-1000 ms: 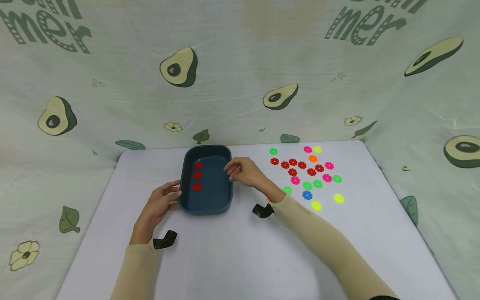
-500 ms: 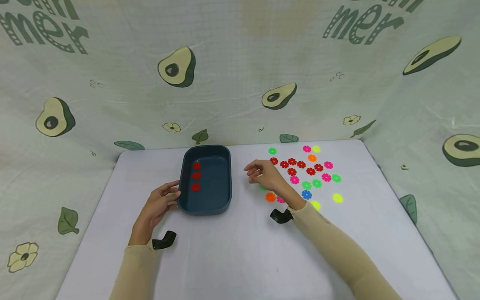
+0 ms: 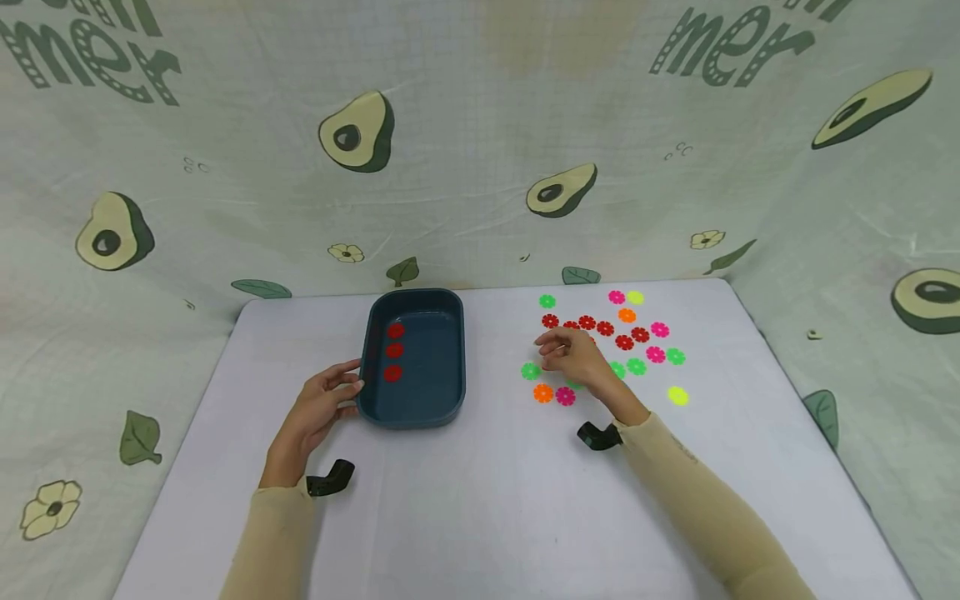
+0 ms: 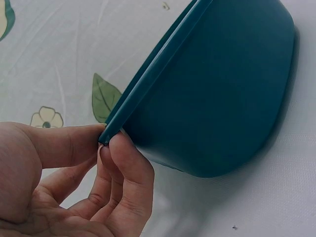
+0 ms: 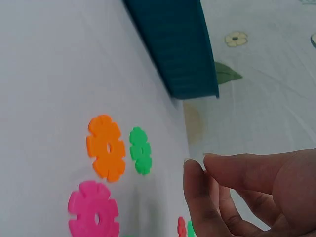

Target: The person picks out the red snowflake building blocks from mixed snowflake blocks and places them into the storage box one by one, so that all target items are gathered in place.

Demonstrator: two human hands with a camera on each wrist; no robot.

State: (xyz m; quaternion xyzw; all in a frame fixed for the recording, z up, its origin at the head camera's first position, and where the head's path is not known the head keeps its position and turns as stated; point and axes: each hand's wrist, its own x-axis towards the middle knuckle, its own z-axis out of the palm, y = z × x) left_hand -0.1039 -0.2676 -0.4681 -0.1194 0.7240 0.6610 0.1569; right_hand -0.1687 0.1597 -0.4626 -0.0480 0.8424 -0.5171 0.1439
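A dark blue-teal tray (image 3: 435, 417) sits at the table's far left of centre, with three red flower-shaped discs (image 3: 393, 351) in a column inside it. My left hand (image 3: 315, 412) pinches the tray's left rim between thumb and fingers; the left wrist view shows the tray wall (image 4: 212, 98) beside that grip. My right hand (image 3: 581, 362) hovers over the scattered discs, fingers loosely bent. Nothing shows between its thumb and index finger in the right wrist view. Nearest it are a green disc (image 3: 530, 372), an orange disc (image 5: 105, 148) and a pink disc (image 5: 94, 210).
Several loose discs lie right of the tray: red discs (image 3: 605, 328), pink discs (image 3: 656, 355), green discs (image 3: 636, 366) and yellow discs (image 3: 678, 396). The right hand and forearm cover some. A printed cloth (image 3: 450, 125) hangs behind the white table (image 3: 465, 517).
My right hand has moved rightward from the tray's right rim to above the loose discs. The left hand keeps its hold on the tray, and the three red discs inside stay put.
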